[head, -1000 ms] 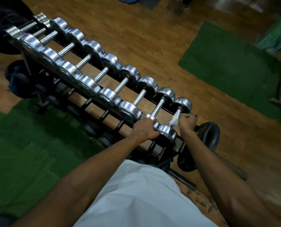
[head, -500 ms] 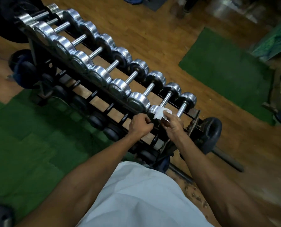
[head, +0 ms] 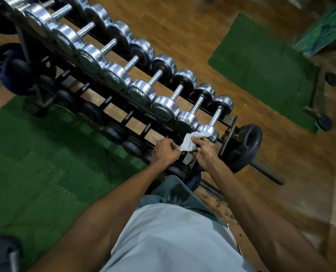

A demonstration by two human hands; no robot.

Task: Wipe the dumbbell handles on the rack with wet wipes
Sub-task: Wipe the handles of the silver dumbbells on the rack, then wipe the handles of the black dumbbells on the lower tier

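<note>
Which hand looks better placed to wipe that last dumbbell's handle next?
Probably the right hand. It already pinches the wet wipe, which lies against the near end of the end dumbbell. The left hand is curled beside the wipe's lower corner, farther from that handle.

Dumbbell heads (head: pixel 166 107) crowding narrow handle gaps (head: pixel 176 95)

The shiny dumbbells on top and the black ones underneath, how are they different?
The shiny dumbbells are bright silver metal; the black dumbbells are dark and dull. The shiny ones sit on the rack's top row, the black ones on the row below. The wipe held by the right hand touches a shiny one; no black one is touched. Both kinds lie side by side with round ends.
</note>
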